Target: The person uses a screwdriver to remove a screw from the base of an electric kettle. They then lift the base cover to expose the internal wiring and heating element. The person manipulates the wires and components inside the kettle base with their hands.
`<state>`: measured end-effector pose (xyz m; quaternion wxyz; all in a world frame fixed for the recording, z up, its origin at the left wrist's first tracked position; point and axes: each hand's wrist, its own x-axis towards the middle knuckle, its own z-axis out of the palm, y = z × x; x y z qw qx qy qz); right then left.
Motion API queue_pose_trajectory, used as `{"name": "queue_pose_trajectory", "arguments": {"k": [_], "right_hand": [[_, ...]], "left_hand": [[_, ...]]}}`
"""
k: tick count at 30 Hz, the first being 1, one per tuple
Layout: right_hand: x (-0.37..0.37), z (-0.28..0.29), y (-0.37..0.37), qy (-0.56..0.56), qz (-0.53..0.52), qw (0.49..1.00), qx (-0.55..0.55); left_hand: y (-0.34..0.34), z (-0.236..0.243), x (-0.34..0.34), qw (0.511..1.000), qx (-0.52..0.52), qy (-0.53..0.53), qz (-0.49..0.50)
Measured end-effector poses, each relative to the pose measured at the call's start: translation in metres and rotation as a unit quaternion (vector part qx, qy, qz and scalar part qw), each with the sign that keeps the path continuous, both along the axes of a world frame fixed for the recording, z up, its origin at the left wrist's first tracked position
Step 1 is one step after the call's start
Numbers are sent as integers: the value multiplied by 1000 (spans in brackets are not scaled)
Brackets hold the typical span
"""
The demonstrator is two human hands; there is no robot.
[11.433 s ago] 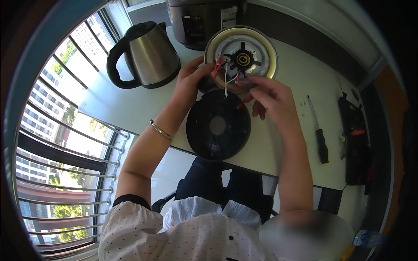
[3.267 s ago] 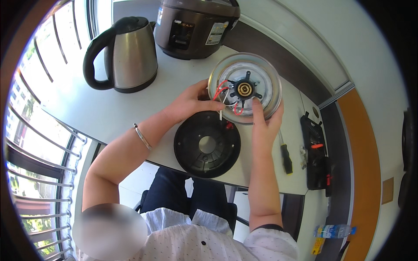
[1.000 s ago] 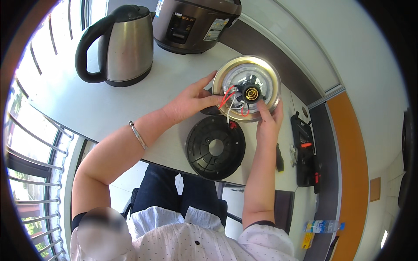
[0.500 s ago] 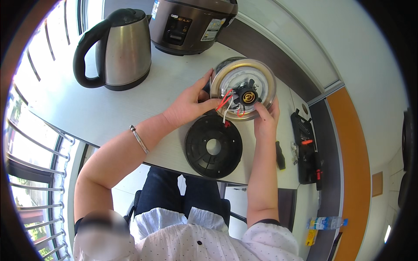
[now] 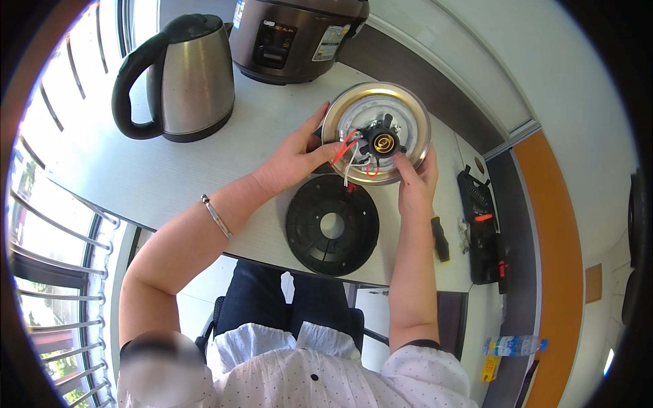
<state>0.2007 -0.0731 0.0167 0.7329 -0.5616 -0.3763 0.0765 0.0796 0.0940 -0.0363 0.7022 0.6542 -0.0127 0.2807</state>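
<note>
My left hand (image 5: pixel 298 156) grips the left side of an upturned round steel appliance body (image 5: pixel 412 119), its thumb by red and white wires (image 5: pixel 345 155). My right hand (image 5: pixel 413 180) holds the right side, thumb resting beside the black central connector (image 5: pixel 383 143) with its brass-coloured rings. Just below, a round black plastic base cover (image 5: pixel 306 234), with a central hole and a red part at its upper edge, lies on the white table (image 5: pixel 183 170). A screwdriver (image 5: pixel 441 241) lies right of my right forearm, partly hidden.
A steel kettle (image 5: pixel 190 81) stands at back left, a dark cooker (image 5: pixel 286 37) at the back. An open black tool case (image 5: pixel 479 231) lies on the right, a plastic bottle (image 5: pixel 510 345) at lower right. A barred window (image 5: pixel 58 292) borders the left.
My right hand has moved from the wires to the appliance's side since the earliest frame. Over the last half second the held body has shifted slightly up and left and tipped a little.
</note>
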Motion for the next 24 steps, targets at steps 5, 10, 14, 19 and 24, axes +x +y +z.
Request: {"name": "queue_pose_trajectory", "arguments": {"k": [5, 10, 14, 19, 24], "right_hand": [[-1, 2, -2, 16, 6, 1000, -13], [-4, 3, -2, 9, 5, 1000, -6], [-11, 7, -1, 15, -10, 1000, -15], [-10, 4, 0, 6, -3, 1000, -3], [-12, 5, -2, 20, -5, 1000, -14]], "left_hand": [[-4, 11, -6, 1000, -20, 9, -9], [-8, 24, -13, 999, -37, 22, -22], [-12, 33, -20, 998, -37, 57, -12], [-15, 36, -20, 996, -75, 58, 2], [-16, 38, -18, 996, -67, 58, 17]]}}
